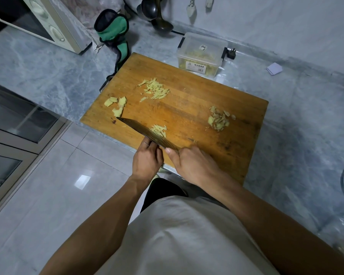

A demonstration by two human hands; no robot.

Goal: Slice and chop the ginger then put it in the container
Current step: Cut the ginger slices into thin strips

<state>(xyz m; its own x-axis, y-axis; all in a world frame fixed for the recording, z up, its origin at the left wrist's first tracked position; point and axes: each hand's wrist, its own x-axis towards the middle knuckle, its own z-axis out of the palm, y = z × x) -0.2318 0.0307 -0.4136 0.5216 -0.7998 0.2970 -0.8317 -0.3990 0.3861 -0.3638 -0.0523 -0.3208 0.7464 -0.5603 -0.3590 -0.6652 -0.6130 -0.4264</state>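
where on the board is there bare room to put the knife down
Bare wood lies mid-board between the far shreds and the peel scraps, and along the right edge of the board. The near-left is crowded: knife, both hands, ginger chunks.

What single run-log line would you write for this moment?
stage: chopping | right hand: grips knife | left hand: steadies blade | ginger shreds: at blade | container: behind cutting board

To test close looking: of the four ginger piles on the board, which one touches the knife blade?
The small shredded pile at the near edge, lying against the knife blade. The other three piles sit clear of the blade, farther up, left and right.
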